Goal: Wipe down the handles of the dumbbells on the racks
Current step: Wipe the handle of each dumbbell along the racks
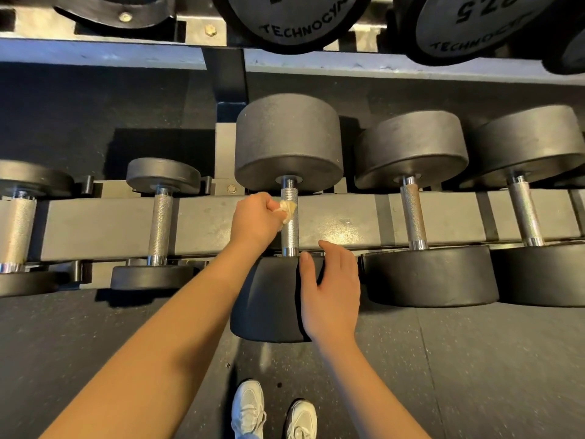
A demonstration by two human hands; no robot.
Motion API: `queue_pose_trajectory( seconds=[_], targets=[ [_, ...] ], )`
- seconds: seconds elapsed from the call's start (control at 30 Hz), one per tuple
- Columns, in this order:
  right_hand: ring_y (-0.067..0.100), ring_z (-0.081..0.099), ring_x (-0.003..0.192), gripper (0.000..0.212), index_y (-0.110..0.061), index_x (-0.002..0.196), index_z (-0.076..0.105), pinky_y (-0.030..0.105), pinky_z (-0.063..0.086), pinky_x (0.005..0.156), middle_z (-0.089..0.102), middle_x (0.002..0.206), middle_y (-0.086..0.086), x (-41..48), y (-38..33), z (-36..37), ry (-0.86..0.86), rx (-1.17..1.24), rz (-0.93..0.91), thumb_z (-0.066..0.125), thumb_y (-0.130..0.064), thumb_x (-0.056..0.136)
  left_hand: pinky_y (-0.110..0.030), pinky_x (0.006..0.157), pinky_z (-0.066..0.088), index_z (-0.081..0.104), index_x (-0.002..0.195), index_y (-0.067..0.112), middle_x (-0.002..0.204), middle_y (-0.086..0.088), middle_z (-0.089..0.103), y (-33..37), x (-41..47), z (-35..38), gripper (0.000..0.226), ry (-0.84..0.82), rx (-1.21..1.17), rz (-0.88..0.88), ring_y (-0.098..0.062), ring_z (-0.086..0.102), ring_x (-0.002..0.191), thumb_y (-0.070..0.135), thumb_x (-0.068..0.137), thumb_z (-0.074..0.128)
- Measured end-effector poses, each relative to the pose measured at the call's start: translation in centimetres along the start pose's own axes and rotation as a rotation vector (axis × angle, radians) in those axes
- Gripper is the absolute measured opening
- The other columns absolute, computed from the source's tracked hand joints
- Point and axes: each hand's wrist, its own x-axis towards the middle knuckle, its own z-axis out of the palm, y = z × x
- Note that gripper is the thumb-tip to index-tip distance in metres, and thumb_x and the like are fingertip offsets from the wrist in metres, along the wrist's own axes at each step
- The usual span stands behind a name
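- The dark speckled floor (95, 327) fills the lower part of the view.
- The rack (110, 226) runs across as a grey rail; both of its ends are cut off by the frame.
- On the upper shelf (380, 66), two big dumbbells are cut off by the top edge. One (294, 20) reads "TECHNOGYM" upside down. The other (468, 30) shows the same word in part, plus what looks like "27.5".
- The middle dumbbell (288, 137) lies across the rail, and the right arm hides part of its near head.
- Two dumbbells sit to its right (411, 147); the farther one is cut off by the frame edge.
- A small dumbbell (161, 217) lies to its left, and beyond it another is only half in view.
- The right hand (332, 289) lies flat on the middle dumbbell's near head, its grip open and fingers straight.
- The left hand (253, 220) has its grip closed round a cloth.
- White shoes (250, 407) are cut off at the bottom edge.
- The handle (289, 236) of the middle dumbbell is knurled metal.
- The cloth (286, 210), pale and crumpled, is pressed against the handle's left side and mostly hidden in the fist.
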Motion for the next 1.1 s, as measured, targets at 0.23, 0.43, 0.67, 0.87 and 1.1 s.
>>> queue_pose_trajectory(
  seconds=[0.23,0.43,0.67,0.87,1.1],
  targets=[
    [0.008,0.042,0.123,0.066,-0.023,0.131,0.05,0.036,0.038,0.106,0.049,0.127,-0.009,0.1,0.2,0.1,0.003,-0.014,0.004,0.025,-0.063,0.085,-0.027,0.066,0.048,0.059,0.085,0.015,0.082,0.0,0.059,0.6,0.6,0.9,0.006,0.124,-0.091,-0.001,-0.016,0.057,0.08,0.016,0.091,0.061],
    [0.009,0.041,0.125,0.069,-0.021,0.131,0.051,0.036,0.035,0.108,0.049,0.129,-0.007,0.0,-0.1,-0.2,-0.01,-0.01,0.012,0.024,-0.064,0.084,-0.034,0.076,0.052,0.062,0.078,0.011,0.086,-0.008,0.063,0.9,-0.3,-0.3,0.01,-0.148,0.223,-0.055,-0.021,0.061,0.082,0.015,0.083,0.07],
    [0.01,0.044,0.12,0.053,-0.025,0.12,0.06,0.036,0.035,0.105,0.058,0.119,-0.009,0.5,-0.5,-1.2,-0.103,0.02,0.033,0.035,-0.058,0.088,-0.021,0.064,0.045,0.065,0.082,0.011,0.077,0.001,0.062,-0.5,-3.1,-1.4,0.006,-0.109,-0.007,0.02,-0.012,0.058,0.073,0.016,0.086,0.066],
    [-0.013,0.056,0.087,0.023,-0.035,0.105,0.069,0.0,0.035,0.077,0.064,0.092,-0.024,4.0,-2.8,-2.9,-0.309,0.352,0.105,0.05,-0.024,0.097,-0.016,0.071,0.048,0.069,0.087,0.017,0.082,0.002,0.07,-0.4,-4.8,-1.8,0.007,-0.063,-0.371,0.028,-0.006,0.064,0.077,0.019,0.09,0.064],
    [0.0,0.063,0.059,0.015,-0.008,0.098,0.068,0.01,0.047,0.054,0.067,0.074,-0.002,6.9,-3.4,-2.7,-0.217,0.744,0.268,0.057,0.001,0.09,-0.025,0.078,0.048,0.072,0.09,0.015,0.091,-0.003,0.061,1.5,-4.4,-2.0,0.016,-0.077,-0.214,0.158,-0.008,0.058,0.083,0.022,0.093,0.059]
  ],
)
